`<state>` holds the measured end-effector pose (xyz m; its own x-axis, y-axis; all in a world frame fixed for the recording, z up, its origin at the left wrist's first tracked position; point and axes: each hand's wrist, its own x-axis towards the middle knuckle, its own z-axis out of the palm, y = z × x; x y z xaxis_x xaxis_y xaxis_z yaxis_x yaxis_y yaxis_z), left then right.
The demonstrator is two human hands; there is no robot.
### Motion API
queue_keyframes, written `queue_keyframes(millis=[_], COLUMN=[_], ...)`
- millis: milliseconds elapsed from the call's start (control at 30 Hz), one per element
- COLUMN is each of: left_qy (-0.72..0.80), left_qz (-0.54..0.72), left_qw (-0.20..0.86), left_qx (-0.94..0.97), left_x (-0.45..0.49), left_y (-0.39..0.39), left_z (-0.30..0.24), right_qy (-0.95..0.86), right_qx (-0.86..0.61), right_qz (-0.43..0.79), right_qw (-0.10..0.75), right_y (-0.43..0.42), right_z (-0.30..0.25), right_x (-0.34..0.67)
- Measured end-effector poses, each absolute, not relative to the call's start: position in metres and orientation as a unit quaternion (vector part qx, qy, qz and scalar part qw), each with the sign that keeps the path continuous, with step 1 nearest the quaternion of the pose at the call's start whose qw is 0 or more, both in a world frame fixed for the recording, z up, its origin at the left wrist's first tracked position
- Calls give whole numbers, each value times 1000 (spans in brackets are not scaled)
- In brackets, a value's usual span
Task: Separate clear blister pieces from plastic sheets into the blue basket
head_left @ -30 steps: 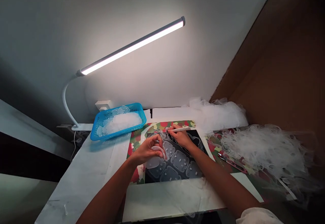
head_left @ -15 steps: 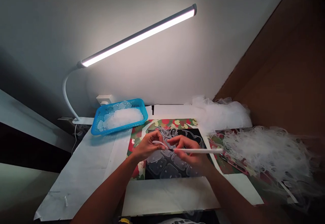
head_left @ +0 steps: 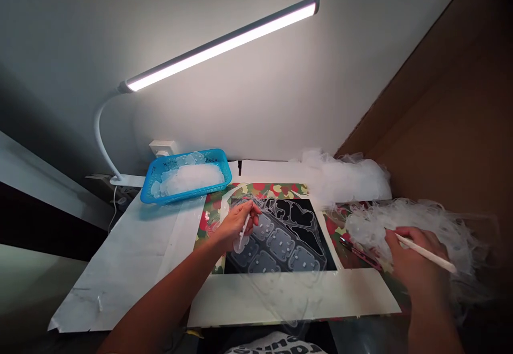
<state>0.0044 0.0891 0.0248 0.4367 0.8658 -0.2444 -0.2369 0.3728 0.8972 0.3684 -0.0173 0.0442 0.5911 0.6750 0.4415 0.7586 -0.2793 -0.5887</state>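
My left hand (head_left: 240,223) is closed over the black work surface, its fingers pinching a small translucent piece (head_left: 241,240) that hangs edge-on below them. Under it lies a translucent moulded sheet (head_left: 276,241) with several rounded-square shapes joined by thin clear webbing. Off to the right, my right hand (head_left: 422,263) grips a slim white pen-shaped tool (head_left: 427,255). Its handle points down to the right, and its tip cannot be made out. That hand is at the near edge of a tangled heap of clear scraps (head_left: 441,225).
A blue basket (head_left: 150,188) of translucent pieces stands back left, beneath a lit lamp (head_left: 224,46). A white translucent pile (head_left: 352,180) lies back right. A dark-and-pink cutter-like tool (head_left: 360,255) rests on the camouflage-patterned mat (head_left: 280,188). A brown panel (head_left: 452,129) rises at right.
My right hand has moved away from my left, out to the scrap heap on the right, still holding the white tool. My left hand keeps the translucent piece, now turned downward.
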Motion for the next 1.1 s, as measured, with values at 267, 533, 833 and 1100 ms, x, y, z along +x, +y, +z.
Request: queue_keyframes(millis=[267,533,833,1100], left_qy=[490,682,221,375], left_qz=[402,254,93,79], left_qw=[447,38,196,66], left_qx=[631,684,951,921], left_x=[-13,-92,-6,-1], left_y=[116,207,116,158], left_z=[51,128,8,-8], right_qy=[-575,-616,-659,-630], right_qx=[-661,-673,-652,-671], right_qz=[286,201,128,97], right_qw=[388,356,352,379], right_y=[-7,0,40,103], right_z=[12,-27,-33,-5], right_x=[255,260,293,344])
